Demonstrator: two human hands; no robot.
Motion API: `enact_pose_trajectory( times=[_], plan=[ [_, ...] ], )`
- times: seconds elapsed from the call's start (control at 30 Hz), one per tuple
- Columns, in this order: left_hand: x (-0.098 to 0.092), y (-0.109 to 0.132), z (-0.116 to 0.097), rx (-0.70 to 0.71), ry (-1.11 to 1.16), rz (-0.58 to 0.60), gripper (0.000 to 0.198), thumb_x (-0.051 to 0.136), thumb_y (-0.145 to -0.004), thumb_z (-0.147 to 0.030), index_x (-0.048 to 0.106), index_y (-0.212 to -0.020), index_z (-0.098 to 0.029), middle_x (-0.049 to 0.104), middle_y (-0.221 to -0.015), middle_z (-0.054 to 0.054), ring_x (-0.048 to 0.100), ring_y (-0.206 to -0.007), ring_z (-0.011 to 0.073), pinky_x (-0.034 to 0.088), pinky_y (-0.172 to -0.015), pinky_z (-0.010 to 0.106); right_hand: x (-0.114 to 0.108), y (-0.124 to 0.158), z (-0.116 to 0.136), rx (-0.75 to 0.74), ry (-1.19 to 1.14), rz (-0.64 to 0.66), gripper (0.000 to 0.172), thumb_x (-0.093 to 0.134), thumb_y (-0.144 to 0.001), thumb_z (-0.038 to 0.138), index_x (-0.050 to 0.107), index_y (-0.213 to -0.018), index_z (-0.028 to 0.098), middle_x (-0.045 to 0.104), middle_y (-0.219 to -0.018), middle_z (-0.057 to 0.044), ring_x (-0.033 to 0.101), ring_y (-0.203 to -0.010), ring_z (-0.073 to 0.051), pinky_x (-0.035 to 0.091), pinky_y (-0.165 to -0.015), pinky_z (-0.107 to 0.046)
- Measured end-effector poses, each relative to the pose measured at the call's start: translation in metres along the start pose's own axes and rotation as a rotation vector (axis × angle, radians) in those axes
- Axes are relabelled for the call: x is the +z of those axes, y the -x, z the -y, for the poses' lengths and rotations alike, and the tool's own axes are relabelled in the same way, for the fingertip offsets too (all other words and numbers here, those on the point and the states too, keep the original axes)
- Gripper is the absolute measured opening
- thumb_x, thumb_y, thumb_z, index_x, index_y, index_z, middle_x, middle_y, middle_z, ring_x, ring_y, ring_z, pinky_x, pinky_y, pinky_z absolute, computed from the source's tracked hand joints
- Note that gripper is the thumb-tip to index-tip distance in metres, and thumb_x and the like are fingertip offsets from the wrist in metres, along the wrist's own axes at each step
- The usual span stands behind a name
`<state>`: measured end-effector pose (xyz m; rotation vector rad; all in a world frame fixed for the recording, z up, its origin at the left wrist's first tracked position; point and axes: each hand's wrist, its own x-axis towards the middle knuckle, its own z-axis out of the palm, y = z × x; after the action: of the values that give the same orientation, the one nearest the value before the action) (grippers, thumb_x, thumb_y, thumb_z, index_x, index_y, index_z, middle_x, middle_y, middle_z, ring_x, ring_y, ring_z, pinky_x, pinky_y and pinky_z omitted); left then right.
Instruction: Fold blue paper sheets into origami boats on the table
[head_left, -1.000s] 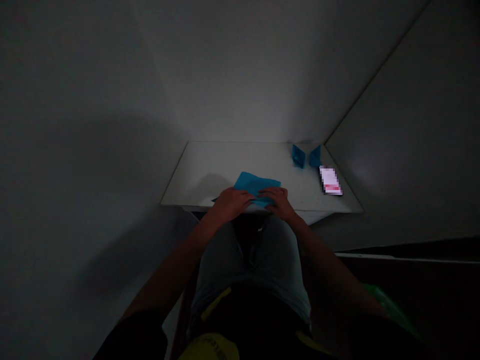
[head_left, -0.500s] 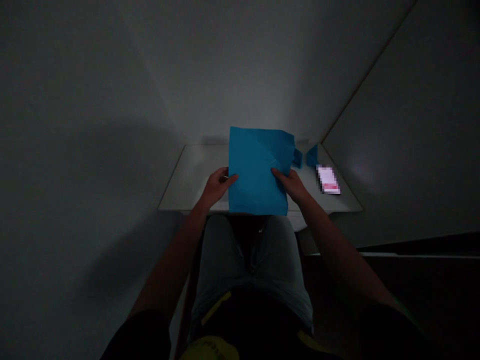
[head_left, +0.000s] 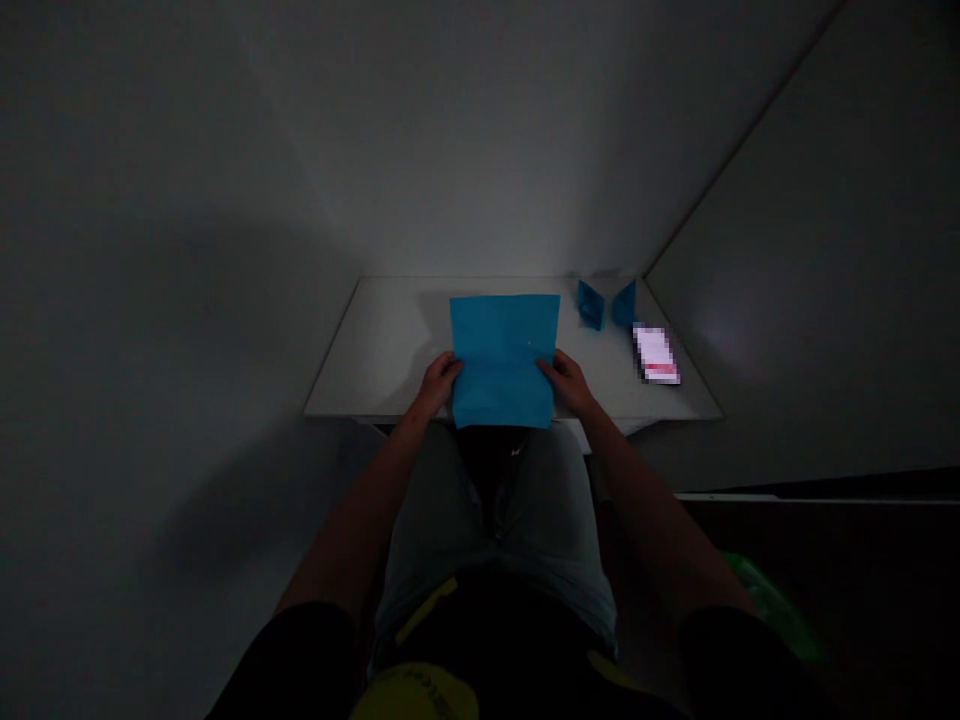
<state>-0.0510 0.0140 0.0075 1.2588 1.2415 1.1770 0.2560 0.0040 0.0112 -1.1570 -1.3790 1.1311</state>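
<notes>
A blue sheet of paper [head_left: 504, 350] is held up over the front of the white table, nearly square to me. My left hand [head_left: 439, 382] pinches its left edge, thumb on the near face and fingers behind. On the opposite edge, my right hand [head_left: 567, 381] grips the paper in the same way, with the thumb on the face. Most of the fingers are hidden behind the sheet. Faint creases cross the paper's middle. Its lower edge hangs past the table's front edge, above my lap.
On the white table [head_left: 375, 350], two folded blue paper pieces [head_left: 591, 306] stand at the back right. A phone [head_left: 656, 355] with a lit, pixelated screen lies just in front of them. Walls [head_left: 480, 150] close in the back and sides. Something green [head_left: 776, 605] shows at the lower right.
The sheet has come down and slightly left, and is now straighter, with its top tipped away. Both hands moved slightly lower with it. The folded blue piece behind it is now fully visible.
</notes>
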Motion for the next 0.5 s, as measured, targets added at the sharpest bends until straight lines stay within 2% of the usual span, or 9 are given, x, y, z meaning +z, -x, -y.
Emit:
enact_pose_trajectory(
  times=[0.17,0.3,0.4,0.5],
  plan=[
    [-0.0074,0.0003,0.0041,-0.024,0.009,-0.028,0.021,0.065,-0.084,-0.033,0.074,-0.096,-0.019,0.075,-0.094,0.004,0.068,-0.095,0.0228,0.055,-0.089,0.034,-0.0069,0.0031,-0.0031,-0.008,0.0,-0.023,0.046,0.078,-0.077,0.066,0.073,-0.096,0.025,0.075,-0.094,-0.004,0.066,-0.088,-0.026,0.055,-0.082,-0.04],
    [-0.006,0.0013,0.0043,-0.056,0.044,-0.037,0.026,0.064,-0.085,-0.04,0.075,-0.094,-0.018,0.075,-0.093,0.006,0.067,-0.089,0.0218,0.055,-0.081,0.032,-0.0101,0.0071,-0.0024,0.017,-0.002,-0.001,0.039,0.069,-0.082,0.061,0.071,-0.095,0.025,0.072,-0.095,-0.004,0.06,-0.078,-0.022,0.05,-0.072,-0.036],
    [-0.0022,0.0029,0.0022,-0.076,0.078,-0.045,0.037,0.066,-0.086,-0.051,0.075,-0.099,-0.018,0.076,-0.098,0.008,0.069,-0.091,0.0216,0.055,-0.081,0.033,-0.0077,0.0077,-0.0007,0.009,0.077,-0.097,0.034,0.058,-0.088,0.056,0.069,-0.094,0.025,0.07,-0.093,-0.004,0.058,-0.08,-0.022,0.05,-0.074,-0.036],
    [0.0003,0.0059,-0.001,-0.089,0.048,-0.027,0.051,0.081,-0.075,-0.055,0.072,-0.109,-0.018,0.075,-0.096,0.007,0.068,-0.086,0.0202,0.056,-0.075,0.032,-0.0027,0.007,0.0006,0.016,0.143,-0.19,0.035,0.05,-0.092,0.054,0.068,-0.101,0.026,0.067,-0.089,-0.004,0.059,-0.084,-0.024,0.052,-0.076,-0.036]
  ],
)
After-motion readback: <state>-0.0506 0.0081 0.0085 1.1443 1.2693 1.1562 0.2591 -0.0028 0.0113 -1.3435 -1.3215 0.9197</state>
